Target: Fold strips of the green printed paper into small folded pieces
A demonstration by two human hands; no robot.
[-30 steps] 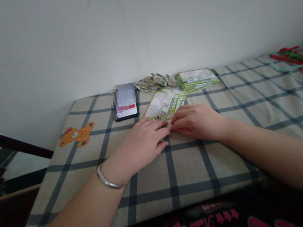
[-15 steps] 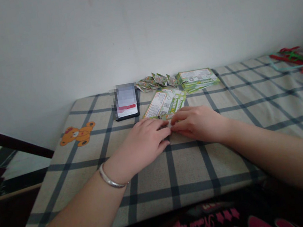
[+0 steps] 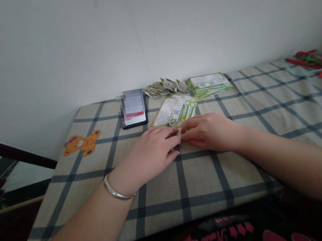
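Observation:
Close together on the checked cloth, both my hands have their fingers bent over a piece of green and orange printed paper (image 3: 175, 125), most of it hidden beneath them. My left hand (image 3: 154, 148), with a silver bangle at the wrist, grips it from the left. From the right, my right hand (image 3: 208, 131) pinches it with thumb and fingers, fingertips almost meeting the left ones. Just beyond the fingers lies a green and white printed card (image 3: 173, 108), tilted. Behind it is a row of small folded paper pieces (image 3: 165, 86).
A stack of printed cards (image 3: 210, 83) lies near the wall, right of the folded pieces. A phone (image 3: 134, 112), partly pixelated, rests on the left. Red and teal ribbons (image 3: 320, 64) lie at the far right. A flat bear figure (image 3: 82, 144) is near the table's left edge.
Almost nothing differs. The fingers stay bent over the same paper, with only a slight shift of the whole view.

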